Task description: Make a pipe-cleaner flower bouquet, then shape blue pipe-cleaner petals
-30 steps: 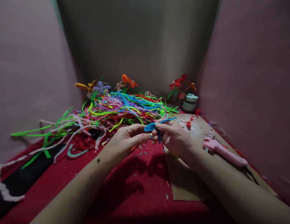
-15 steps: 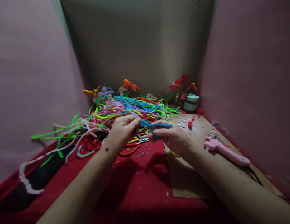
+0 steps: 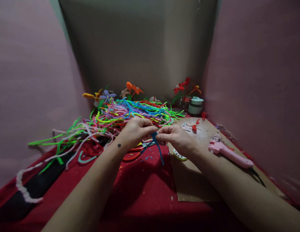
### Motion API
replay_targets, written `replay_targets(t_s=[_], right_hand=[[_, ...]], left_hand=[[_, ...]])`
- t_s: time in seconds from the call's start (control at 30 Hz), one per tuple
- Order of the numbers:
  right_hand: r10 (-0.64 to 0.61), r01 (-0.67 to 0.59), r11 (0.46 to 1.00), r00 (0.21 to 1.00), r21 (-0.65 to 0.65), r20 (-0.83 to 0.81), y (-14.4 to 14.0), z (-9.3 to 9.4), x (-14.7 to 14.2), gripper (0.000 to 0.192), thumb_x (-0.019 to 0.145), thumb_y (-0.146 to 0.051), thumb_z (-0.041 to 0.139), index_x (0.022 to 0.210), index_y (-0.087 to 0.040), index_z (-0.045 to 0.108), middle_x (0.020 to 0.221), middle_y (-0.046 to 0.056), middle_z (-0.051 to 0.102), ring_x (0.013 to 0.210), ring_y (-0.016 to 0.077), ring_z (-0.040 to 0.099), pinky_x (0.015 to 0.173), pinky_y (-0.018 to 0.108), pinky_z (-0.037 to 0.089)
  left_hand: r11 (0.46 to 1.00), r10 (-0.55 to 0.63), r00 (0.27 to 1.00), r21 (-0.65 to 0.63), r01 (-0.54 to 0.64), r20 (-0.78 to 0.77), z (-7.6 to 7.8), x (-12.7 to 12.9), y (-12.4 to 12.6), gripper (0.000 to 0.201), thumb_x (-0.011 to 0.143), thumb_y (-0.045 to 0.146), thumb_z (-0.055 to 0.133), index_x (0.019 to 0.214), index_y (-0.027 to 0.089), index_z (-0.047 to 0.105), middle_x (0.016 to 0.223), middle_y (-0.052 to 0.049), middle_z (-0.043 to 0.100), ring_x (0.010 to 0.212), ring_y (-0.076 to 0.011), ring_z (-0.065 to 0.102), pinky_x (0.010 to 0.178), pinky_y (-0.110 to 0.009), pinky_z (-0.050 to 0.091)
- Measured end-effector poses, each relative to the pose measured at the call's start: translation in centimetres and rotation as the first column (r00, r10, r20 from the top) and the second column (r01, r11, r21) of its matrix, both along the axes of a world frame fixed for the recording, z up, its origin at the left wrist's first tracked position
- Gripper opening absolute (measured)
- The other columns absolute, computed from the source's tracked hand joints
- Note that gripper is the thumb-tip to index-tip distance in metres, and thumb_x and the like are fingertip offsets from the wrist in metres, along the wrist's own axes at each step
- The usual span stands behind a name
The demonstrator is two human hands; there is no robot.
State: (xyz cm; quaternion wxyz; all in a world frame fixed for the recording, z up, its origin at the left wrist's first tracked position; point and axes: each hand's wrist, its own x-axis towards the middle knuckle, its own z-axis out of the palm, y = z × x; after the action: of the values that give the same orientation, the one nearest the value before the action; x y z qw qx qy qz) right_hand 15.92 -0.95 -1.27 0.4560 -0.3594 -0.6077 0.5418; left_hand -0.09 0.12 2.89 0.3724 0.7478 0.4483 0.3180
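Between my two hands is a blue pipe cleaner (image 3: 160, 152), bent, with two ends hanging down below my fingers. My left hand (image 3: 137, 129) pinches it from the left, thumb against fingers. From the right, my right hand (image 3: 172, 135) pinches the same piece, its fingertips almost touching the left thumb. Just below and behind them lie orange-handled scissors (image 3: 132, 157), partly covered by my left hand. The upper part of the blue piece is hidden by my fingers.
A large pile of colourful pipe cleaners (image 3: 140, 109) lies behind my hands. On the right, a pink glue gun (image 3: 233, 155) rests on a cardboard sheet (image 3: 195, 187). Pipe-cleaner flowers (image 3: 134, 88) and a mint-lidded jar (image 3: 195, 105) stand at the back. Blue scraps dot the red cloth (image 3: 140, 199).
My right hand has gone from loosely spread fingers to a pinch beside my left. The blue ends, which pointed right, now hang down. The view has shifted slightly.
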Motion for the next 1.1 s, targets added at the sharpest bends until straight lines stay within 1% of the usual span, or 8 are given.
replay_targets(t_s=[0.13, 0.33, 0.5, 0.63, 0.73, 0.9, 1.0, 1.1], right_hand=[[0.005, -0.014, 0.998, 0.990, -0.061, -0.138, 0.1, -0.7, -0.2, 0.011, 0.061, -0.020, 0.067, 0.058, -0.015, 0.058, 0.053, -0.004, 0.052, 0.050, 0.0078, 0.044, 0.055, 0.025, 0.034], [0.056, -0.082, 0.988, 0.980, -0.133, -0.193, 0.3, -1.5, -0.5, 0.012, 0.062, -0.021, 0.068, 0.058, -0.014, 0.058, 0.051, -0.004, 0.052, 0.047, 0.0071, 0.043, 0.052, 0.024, 0.033], [0.118, -0.165, 0.966, 0.967, -0.199, -0.226, 0.2, -1.7, -0.8, 0.018, 0.065, -0.030, 0.070, 0.065, -0.013, 0.065, 0.059, 0.000, 0.058, 0.052, 0.0095, 0.049, 0.057, 0.026, 0.037], [0.129, -0.175, 0.960, 0.969, -0.218, -0.213, 0.4, -2.2, -0.7, 0.019, 0.063, -0.030, 0.073, 0.066, -0.012, 0.067, 0.061, 0.002, 0.060, 0.054, 0.0108, 0.050, 0.059, 0.028, 0.038], [0.144, -0.192, 0.953, 0.968, -0.235, -0.205, 0.5, -2.6, -0.5, 0.017, 0.064, -0.029, 0.073, 0.067, -0.013, 0.068, 0.064, 0.002, 0.062, 0.054, 0.0096, 0.048, 0.057, 0.027, 0.036], [0.134, -0.194, 0.937, 0.968, -0.291, -0.212, 0.1, -2.5, -0.7, 0.017, 0.063, -0.027, 0.074, 0.067, -0.012, 0.066, 0.062, 0.001, 0.060, 0.050, 0.0080, 0.047, 0.052, 0.025, 0.034], [0.117, -0.186, 0.932, 0.967, -0.311, -0.227, -0.1, -2.3, -0.9, 0.014, 0.059, -0.022, 0.073, 0.062, -0.012, 0.065, 0.055, -0.001, 0.056, 0.047, 0.0071, 0.046, 0.049, 0.024, 0.033], [0.098, -0.171, 0.933, 0.967, -0.316, -0.234, -0.2, -2.1, -1.1, 0.013, 0.058, -0.021, 0.073, 0.061, -0.012, 0.064, 0.053, -0.002, 0.055, 0.045, 0.0070, 0.045, 0.048, 0.023, 0.032]], left_hand=[[0.997, 0.070, 0.979, -0.041, -0.063, 0.192, -1.1, 0.4, 0.0, 0.020, 0.067, 0.030, 0.064, 0.058, 0.013, 0.059, 0.045, 0.004, 0.049, 0.041, -0.0057, 0.040, 0.041, -0.018, 0.028], [0.992, 0.052, 0.920, -0.126, -0.003, 0.389, -2.3, 0.3, 0.1, 0.023, 0.066, 0.031, 0.067, 0.056, 0.013, 0.057, 0.046, 0.006, 0.048, 0.041, -0.0039, 0.036, 0.040, -0.017, 0.026], [0.997, 0.063, 0.949, -0.067, -0.045, 0.310, -2.3, 0.1, 0.2, 0.019, 0.067, 0.028, 0.067, 0.059, 0.013, 0.061, 0.047, 0.005, 0.048, 0.043, -0.0041, 0.038, 0.041, -0.017, 0.027], [0.994, 0.015, 0.952, -0.109, 0.019, 0.305, -2.3, 0.0, 0.1, 0.017, 0.069, 0.030, 0.066, 0.072, 0.014, 0.064, 0.053, 0.005, 0.052, 0.047, -0.0048, 0.042, 0.044, -0.016, 0.031], [0.993, -0.031, 0.961, -0.104, 0.062, 0.275, -2.3, -0.1, 0.1, 0.020, 0.071, 0.033, 0.063, 0.069, 0.013, 0.059, 0.053, 0.005, 0.049, 0.047, -0.0049, 0.040, 0.045, -0.017, 0.031], [0.994, -0.005, 0.996, 0.111, -0.004, 0.087, -2.5, 0.2, -0.2, 0.021, 0.076, 0.029, 0.053, 0.061, 0.015, 0.050, 0.054, 0.006, 0.044, 0.049, -0.0065, 0.037, 0.047, -0.019, 0.029], [0.953, 0.068, 0.995, 0.301, -0.042, -0.076, -2.7, 0.6, -0.5, 0.020, 0.079, 0.026, 0.049, 0.062, 0.016, 0.051, 0.056, 0.004, 0.046, 0.054, -0.0085, 0.039, 0.052, -0.021, 0.030], [0.949, 0.094, 0.992, 0.309, -0.062, -0.089, -2.7, 0.6, -0.5, 0.021, 0.079, 0.028, 0.049, 0.061, 0.017, 0.050, 0.056, 0.004, 0.045, 0.054, -0.0089, 0.039, 0.052, -0.021, 0.029]])
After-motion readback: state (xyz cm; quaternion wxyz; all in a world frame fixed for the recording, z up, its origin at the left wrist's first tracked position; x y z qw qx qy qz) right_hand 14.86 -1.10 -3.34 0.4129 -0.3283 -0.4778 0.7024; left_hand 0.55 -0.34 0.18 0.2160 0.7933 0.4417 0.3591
